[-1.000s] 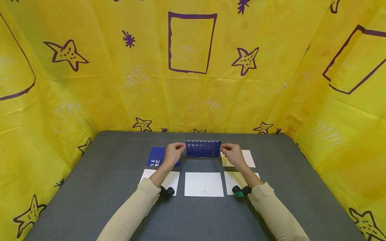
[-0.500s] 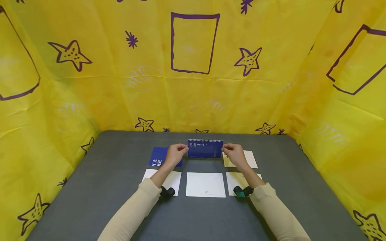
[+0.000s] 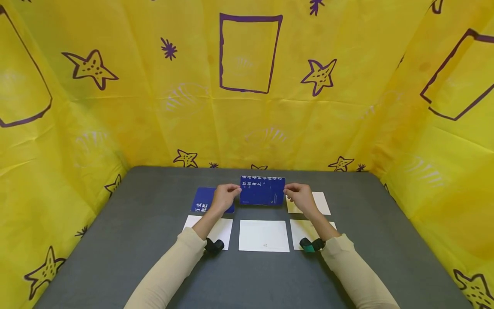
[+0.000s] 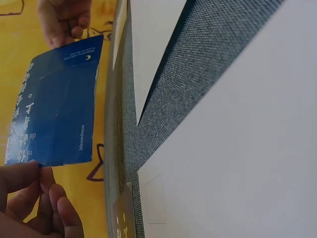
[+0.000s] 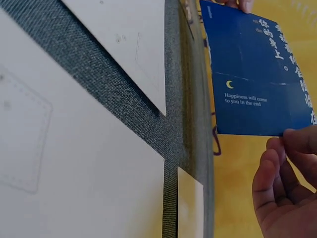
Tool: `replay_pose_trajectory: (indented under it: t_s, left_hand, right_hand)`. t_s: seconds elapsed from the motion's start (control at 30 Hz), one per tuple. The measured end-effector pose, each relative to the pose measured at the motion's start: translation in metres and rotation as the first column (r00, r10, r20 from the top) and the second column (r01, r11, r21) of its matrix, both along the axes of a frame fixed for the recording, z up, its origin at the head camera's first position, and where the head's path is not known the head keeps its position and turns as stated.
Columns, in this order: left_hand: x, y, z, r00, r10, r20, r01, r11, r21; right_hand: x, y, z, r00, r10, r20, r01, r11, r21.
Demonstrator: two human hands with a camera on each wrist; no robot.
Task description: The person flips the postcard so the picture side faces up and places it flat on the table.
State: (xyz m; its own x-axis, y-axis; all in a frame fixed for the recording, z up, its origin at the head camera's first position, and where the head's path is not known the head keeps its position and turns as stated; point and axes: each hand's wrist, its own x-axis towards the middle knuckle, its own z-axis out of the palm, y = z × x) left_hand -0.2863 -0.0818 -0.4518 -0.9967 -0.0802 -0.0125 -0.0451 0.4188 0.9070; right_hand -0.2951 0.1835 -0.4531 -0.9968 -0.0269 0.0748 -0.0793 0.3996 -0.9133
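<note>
A blue postcard (image 3: 262, 193) with white characters and a small yellow moon is held up, tilted toward me, at the back middle of the table. My left hand (image 3: 224, 198) pinches its left edge between thumb and fingertips. At the opposite edge my right hand (image 3: 301, 198) pinches it the same way. Both wrist views show the postcard (image 5: 257, 74) spanning the space between the two hands, English print near its lower edge. Another blue card (image 3: 202, 198) lies flat at the left, partly covered by my left hand and wrist.
White-backed cards lie in the front row: a left one (image 3: 221, 234), a middle one (image 3: 264, 236) and a right one (image 3: 302, 229), the outer two partly under my forearms. One more pale card (image 3: 320, 202) lies back right. Yellow patterned cloth (image 3: 247, 128) walls the grey table (image 3: 251, 279).
The blue postcard has tipped so that more of its printed face shows. Both hands keep their pinch on its edges. The whole head view has shifted slightly.
</note>
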Motion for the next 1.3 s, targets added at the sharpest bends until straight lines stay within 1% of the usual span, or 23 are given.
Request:
replay_pose_trajectory:
  t_s: [0.2, 0.4, 0.63, 0.8, 1.1, 1.3]
  left_hand:
    - [0.0006, 0.0013, 0.0024, 1.0, -0.002, 0.008, 0.002, 1.0, 0.008]
    - [-0.0001, 0.0025, 0.0007, 1.0, 0.0, 0.016, -0.001, 1.0, 0.021]
    - [0.0011, 0.0042, -0.0003, 0.999, -0.007, -0.042, 0.006, 1.0, -0.018]
    - [0.0017, 0.0054, 0.0006, 0.998, -0.012, -0.064, 0.009, 0.999, -0.042]
    - [-0.0005, 0.0079, 0.0003, 0.998, -0.032, -0.058, 0.027, 0.996, -0.083]
    - [-0.0021, 0.0093, -0.0013, 0.999, -0.008, -0.04, 0.005, 0.997, -0.077]
  right_hand:
    - [-0.001, 0.0011, -0.0005, 1.0, -0.013, 0.019, 0.013, 1.0, -0.008]
    - [-0.0016, 0.0021, -0.0008, 0.998, -0.018, 0.054, 0.019, 0.999, -0.026]
    - [-0.0008, 0.0025, -0.0002, 0.995, -0.036, 0.089, 0.039, 0.999, -0.036]
    - [0.0, 0.0031, 0.0001, 0.994, -0.042, 0.096, 0.046, 0.998, -0.04]
    - [-0.0002, 0.0047, -0.0013, 0.99, -0.061, 0.125, 0.066, 0.997, -0.037]
    - [0.0005, 0.0048, -0.0015, 0.988, -0.069, 0.138, 0.075, 0.996, -0.04]
